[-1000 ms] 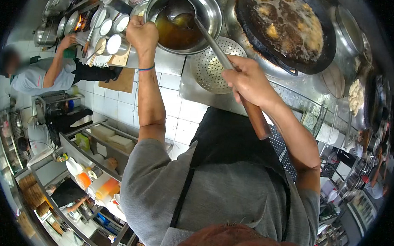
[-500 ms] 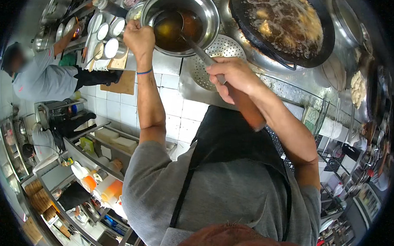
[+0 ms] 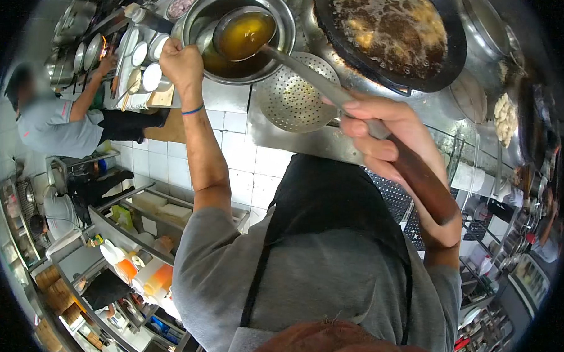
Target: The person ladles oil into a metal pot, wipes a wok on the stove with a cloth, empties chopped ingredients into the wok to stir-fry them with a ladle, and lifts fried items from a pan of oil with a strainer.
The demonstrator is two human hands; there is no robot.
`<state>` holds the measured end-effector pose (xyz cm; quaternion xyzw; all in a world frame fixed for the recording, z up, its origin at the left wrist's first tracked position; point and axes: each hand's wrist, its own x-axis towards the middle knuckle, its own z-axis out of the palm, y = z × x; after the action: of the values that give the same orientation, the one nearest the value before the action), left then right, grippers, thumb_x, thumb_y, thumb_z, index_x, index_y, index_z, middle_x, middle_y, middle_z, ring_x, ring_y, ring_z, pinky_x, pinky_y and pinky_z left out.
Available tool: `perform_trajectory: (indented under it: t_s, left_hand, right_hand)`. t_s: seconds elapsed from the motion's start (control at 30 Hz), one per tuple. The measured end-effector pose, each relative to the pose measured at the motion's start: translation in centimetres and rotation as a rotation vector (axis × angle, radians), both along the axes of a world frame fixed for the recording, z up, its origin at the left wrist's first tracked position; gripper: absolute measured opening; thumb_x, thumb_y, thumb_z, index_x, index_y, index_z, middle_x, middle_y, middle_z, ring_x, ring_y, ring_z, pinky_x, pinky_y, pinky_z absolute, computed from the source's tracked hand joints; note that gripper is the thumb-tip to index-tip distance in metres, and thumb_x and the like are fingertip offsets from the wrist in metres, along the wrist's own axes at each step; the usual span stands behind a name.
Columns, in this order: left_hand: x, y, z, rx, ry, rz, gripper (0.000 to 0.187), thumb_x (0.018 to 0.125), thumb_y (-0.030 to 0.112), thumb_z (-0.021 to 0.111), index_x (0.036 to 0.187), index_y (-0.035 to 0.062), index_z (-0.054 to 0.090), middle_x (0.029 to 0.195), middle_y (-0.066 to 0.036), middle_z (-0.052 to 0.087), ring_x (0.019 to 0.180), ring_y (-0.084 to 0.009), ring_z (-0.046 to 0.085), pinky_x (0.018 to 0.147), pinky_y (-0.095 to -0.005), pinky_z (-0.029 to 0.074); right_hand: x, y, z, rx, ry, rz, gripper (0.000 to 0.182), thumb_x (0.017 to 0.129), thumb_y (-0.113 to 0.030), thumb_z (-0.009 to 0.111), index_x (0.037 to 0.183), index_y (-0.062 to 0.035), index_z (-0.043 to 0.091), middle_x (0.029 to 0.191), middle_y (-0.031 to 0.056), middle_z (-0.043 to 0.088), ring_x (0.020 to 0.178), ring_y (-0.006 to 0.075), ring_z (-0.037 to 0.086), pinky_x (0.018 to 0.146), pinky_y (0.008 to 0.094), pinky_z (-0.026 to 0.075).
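Right fingers (image 3: 377,149) wrap the ladle (image 3: 313,79), elbow (image 3: 443,231) bent, left fingers (image 3: 176,53) pinching the bowl (image 3: 287,31) by its rim

Commercial kitchen with wok (image 3: 457,43) and strainer (image 3: 299,96)

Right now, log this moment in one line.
left hand: at rim of bowl; right hand: gripping ladle; ladle: holding yellow-brown liquid, over bowl; wok: food pieces in bubbling liquid
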<state>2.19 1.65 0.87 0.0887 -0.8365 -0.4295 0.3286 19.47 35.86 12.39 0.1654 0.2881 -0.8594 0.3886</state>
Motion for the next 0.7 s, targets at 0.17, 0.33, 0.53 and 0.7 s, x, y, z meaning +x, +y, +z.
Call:
perform_trajectory:
  t_s: [0.17,0.33,0.53,0.7]
  left_hand:
    - [-0.4,-0.7,-0.7,-0.016,0.016,0.01,0.013,0.063,0.002,0.053,0.06,0.0038,0.04,0.053,-0.006,0.041,0.053,-0.0148,0.034,0.051,-0.0341,0.036]
    - [-0.2,-0.8,-0.5,-0.039,0.013,0.021,0.016,0.063,0.002,0.053,0.059,0.004,0.038,0.052,-0.005,0.038,0.053,-0.0143,0.032,0.05,-0.0344,0.035]
    - [-0.3,-1.5,-1.0,-0.016,0.014,0.002,0.018,0.065,0.002,0.054,0.059,0.005,0.037,0.053,-0.005,0.039,0.054,-0.0138,0.033,0.051,-0.0336,0.035]
    - [0.2,-1.4,-0.7,-0.01,-0.003,-0.017,0.02,0.065,0.002,0.055,0.061,0.0061,0.036,0.056,-0.001,0.038,0.058,-0.0113,0.033,0.053,-0.0316,0.034]
  right_hand:
    - [2.8,3.8,3.9,-0.305,-0.066,-0.204,0.037,0.099,-0.008,0.04,0.13,0.0115,0.041,0.079,0.0086,0.049,0.039,0.0074,0.044,0.026,0.0236,0.042]
    - [4.7,7.1,6.5,-0.259,-0.029,-0.344,0.046,0.102,-0.009,0.027,0.14,0.0151,0.024,0.084,0.0131,0.049,0.039,0.0111,0.049,0.026,0.0244,0.045]
    - [5.1,10.2,4.9,0.088,0.13,-0.474,0.04,0.1,-0.008,0.037,0.133,0.0137,0.034,0.074,0.0095,0.052,0.039,0.0102,0.052,0.027,0.0208,0.043]
    - [3.9,13.6,1.5,0.365,0.111,-0.521,0.008,0.096,-0.01,0.049,0.103,-0.0048,0.048,0.072,0.0021,0.052,0.037,0.0035,0.041,0.024,0.0192,0.029]
